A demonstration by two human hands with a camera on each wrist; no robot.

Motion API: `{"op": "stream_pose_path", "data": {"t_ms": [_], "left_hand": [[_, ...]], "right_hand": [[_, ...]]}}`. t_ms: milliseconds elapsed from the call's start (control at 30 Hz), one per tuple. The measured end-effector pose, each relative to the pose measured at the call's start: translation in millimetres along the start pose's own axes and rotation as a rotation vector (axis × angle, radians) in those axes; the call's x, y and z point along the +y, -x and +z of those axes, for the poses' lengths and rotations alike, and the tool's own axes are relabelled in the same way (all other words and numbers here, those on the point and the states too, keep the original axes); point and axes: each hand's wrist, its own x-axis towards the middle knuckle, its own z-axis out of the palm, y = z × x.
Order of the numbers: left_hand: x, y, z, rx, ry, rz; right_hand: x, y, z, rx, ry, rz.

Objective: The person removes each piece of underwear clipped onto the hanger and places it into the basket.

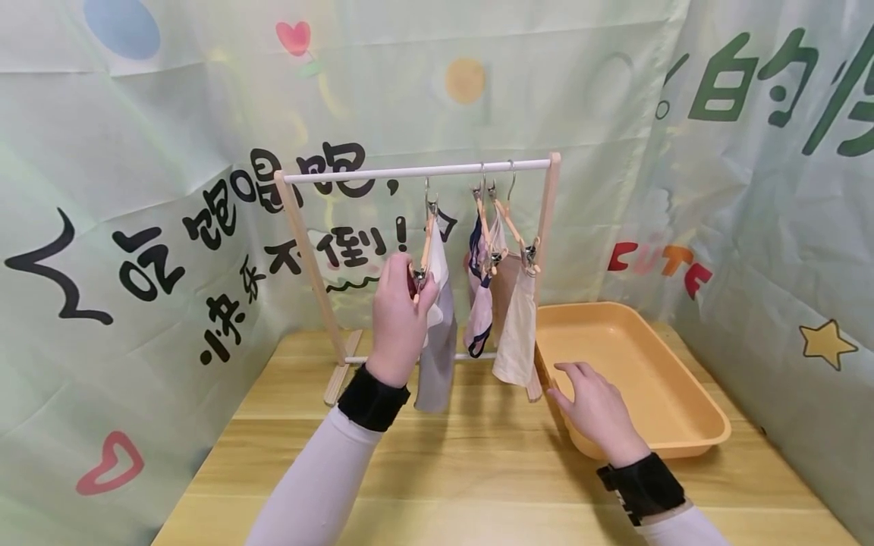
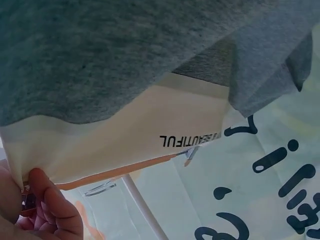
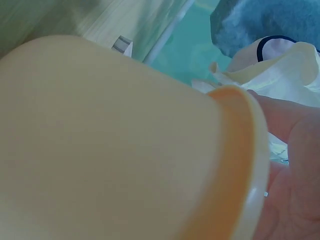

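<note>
One clip — partly behind left hand

TABLE: wood-grain tabletop | BACKDROP: pale green cloth behind and at both sides | PRINTS: black lettering left, blue disc upper left, yellow star right

Room is left between the wooden left post and the left hand; the right post is crowded by hanging clothes.
</note>
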Motion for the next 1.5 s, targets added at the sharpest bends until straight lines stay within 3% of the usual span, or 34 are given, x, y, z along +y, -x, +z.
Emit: {"op": "stream_pose_path", "data": {"t_ms": [467, 900, 1133, 1500], "left_hand": [[-3.4, 31.7, -11.9, 0.036, 0.007, -0.073], [-5.3, 53.2, -20.5, 0.087, 0.05, -0.108], [-10.0, 62.8, -24.4, 0.094, 0.041, -0.161], [-18.5, 64.7, -25.9, 0.165, 0.009, -0.091]], "right_hand": [[0, 0.5, 5, 0.027, -0.008, -0.002], [-2, -3.1, 0, 0.1, -0.025, 0.003], [-7, -6.2, 0, 0.143, -0.049, -0.011], [-11, -7.4, 2, 0.133, -0.06, 0.003]]}}
